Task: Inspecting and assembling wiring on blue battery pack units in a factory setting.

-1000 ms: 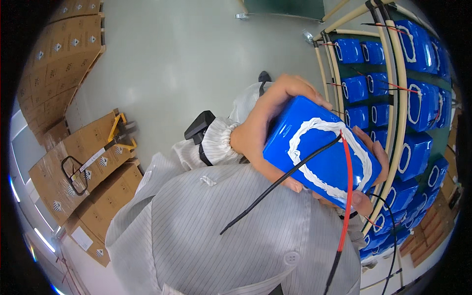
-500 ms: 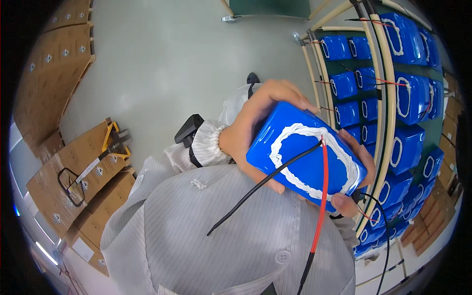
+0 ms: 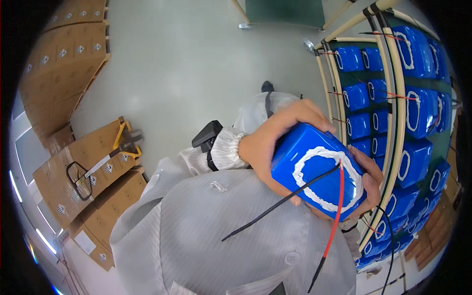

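Between my two hands is a blue shrink-wrapped battery pack (image 3: 285,161), held in front of my chest. A ring of white sealant (image 3: 307,199) runs around its end face. One black wire (image 3: 275,205) and one red wire (image 3: 336,223) come out at the ring's upper edge and hang down toward my coat. My left hand (image 3: 265,147) wraps the pack's left side, its fingers over the top and the thumb below. My right hand (image 3: 369,179) closes around the right end, partly hidden by the pack.
At right stands a rack with cream tube posts (image 3: 397,108), its shelves full of similar blue packs (image 3: 415,113). Stacked cartons (image 3: 64,83) are at left, near a yellow-and-black pallet jack (image 3: 125,142). A green-topped cart (image 3: 285,14) stands ahead on the grey floor.
The battery pack and both hands have shifted right and slightly down in the picture. Its end face is tilted a little differently. The surroundings have also slid right and down.
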### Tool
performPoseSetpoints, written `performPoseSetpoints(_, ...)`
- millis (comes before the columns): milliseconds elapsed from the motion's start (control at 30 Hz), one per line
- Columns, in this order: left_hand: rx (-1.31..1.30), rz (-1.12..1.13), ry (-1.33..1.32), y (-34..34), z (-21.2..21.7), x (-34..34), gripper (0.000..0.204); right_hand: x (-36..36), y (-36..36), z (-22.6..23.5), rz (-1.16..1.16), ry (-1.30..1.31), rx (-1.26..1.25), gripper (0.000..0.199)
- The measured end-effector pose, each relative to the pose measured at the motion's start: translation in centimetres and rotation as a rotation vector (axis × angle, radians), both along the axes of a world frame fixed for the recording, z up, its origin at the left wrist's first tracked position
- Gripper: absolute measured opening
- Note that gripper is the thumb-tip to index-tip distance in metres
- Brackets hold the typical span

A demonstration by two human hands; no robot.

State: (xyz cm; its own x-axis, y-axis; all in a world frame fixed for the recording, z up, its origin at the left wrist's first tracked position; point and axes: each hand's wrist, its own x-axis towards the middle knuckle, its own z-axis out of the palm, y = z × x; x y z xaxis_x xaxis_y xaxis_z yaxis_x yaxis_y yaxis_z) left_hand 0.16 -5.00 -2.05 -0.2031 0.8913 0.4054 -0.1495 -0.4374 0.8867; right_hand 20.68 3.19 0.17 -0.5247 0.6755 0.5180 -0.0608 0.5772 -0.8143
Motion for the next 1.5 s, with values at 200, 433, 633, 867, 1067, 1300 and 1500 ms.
performPoseSetpoints(200,0.016,0.015,0.019,0.0,0.0,0.1,0.102,0.4,0.6,0.1,0.035,-0.075,0.061,0.049)
performPoseSetpoints(433,0.011,0.023,0.004,0.1,-0.1,0.1,0.102,0.2,0.9,0.5,0.053,-0.110,0.064,0.052)
performPoseSetpoints(633,0.003,0.020,0.012,0.3,-0.1,-0.1,0.103,-0.1,0.7,0.3,0.022,-0.110,0.043,0.054)
performPoseSetpoints(867,0.003,0.022,0.018,0.6,0.0,-0.4,0.103,0.1,1.2,-0.7,0.019,-0.047,-0.025,0.052)
performPoseSetpoints(1067,0.025,0.046,0.048,0.8,-1.0,0.0,0.112,1.5,2.0,-2.1,0.090,-0.043,-0.451,0.041)
performPoseSetpoints(1300,-0.025,0.052,-0.007,0.9,-0.4,-0.2,0.104,1.3,2.3,-4.1,0.196,0.014,-0.641,0.039)
performPoseSetpoints(1500,-0.020,0.027,0.010,1.4,0.0,-0.6,0.106,1.5,2.6,-4.4,0.225,0.006,-0.624,0.040)
